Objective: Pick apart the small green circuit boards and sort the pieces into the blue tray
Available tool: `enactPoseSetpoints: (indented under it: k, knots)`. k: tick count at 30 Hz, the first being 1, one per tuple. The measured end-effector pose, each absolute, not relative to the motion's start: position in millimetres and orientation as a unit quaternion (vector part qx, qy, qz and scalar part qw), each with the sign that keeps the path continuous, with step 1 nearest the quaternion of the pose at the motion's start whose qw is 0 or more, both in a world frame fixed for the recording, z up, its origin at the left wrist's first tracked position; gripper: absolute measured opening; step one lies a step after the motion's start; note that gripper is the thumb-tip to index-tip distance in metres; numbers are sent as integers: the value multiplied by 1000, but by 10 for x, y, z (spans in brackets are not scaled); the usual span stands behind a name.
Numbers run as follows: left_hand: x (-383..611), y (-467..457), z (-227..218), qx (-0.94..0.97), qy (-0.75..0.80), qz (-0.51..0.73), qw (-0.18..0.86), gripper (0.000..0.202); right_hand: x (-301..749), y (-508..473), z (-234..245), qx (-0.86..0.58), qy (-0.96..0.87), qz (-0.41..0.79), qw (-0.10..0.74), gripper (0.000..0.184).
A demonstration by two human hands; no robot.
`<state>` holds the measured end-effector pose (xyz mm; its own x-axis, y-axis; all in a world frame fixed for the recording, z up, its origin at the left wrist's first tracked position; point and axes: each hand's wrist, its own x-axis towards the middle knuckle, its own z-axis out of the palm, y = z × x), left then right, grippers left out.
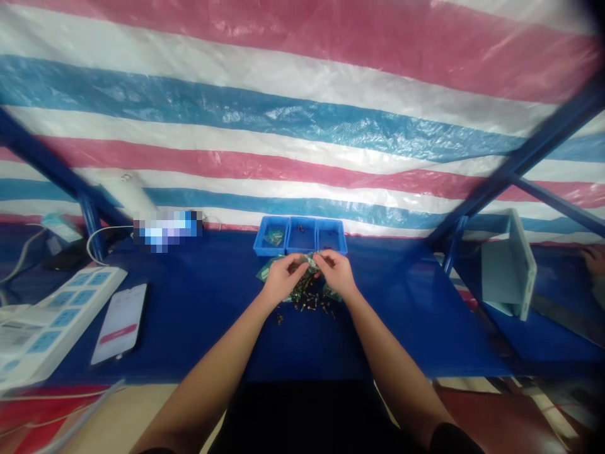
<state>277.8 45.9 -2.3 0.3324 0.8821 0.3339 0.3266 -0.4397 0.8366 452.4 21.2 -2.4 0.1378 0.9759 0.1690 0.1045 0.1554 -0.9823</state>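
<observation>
My left hand and my right hand meet over the middle of the blue table. Pinched between the fingertips of both is a small greenish, shiny plastic bag; its contents are too small to make out. Below the hands lies a loose pile of small brass-coloured and dark metal pieces that look like screws. Another green packet sticks out beside my left hand, and one more lies under my right. Just behind stand three joined blue bins; a green packet rests in the left one.
On the left are a phone and a white power strip. A blurred-out object sits at the back left. Blue frame posts flank the table. Beyond the right post stand a tablet-like panel and another person's hand.
</observation>
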Motion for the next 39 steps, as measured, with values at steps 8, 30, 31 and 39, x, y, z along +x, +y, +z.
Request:
enactPoseSetpoints:
  k: [8, 30, 31, 39]
  knots:
    - [2730, 491, -101, 677, 443, 463, 362, 29, 4513, 212, -37, -534, -552, 374, 519, 32]
    - [2710, 480, -86, 693, 454, 468, 308, 30, 4521, 212, -56, -548, -553, 355, 518, 32]
    - [2709, 480, -85, 697, 456, 472, 288, 29, 4520, 214, -60, -546, -549, 363, 519, 33]
    - [2701, 452, -88, 682, 444, 468, 345, 31, 4507, 226, -55, -487, -512, 457, 540, 39]
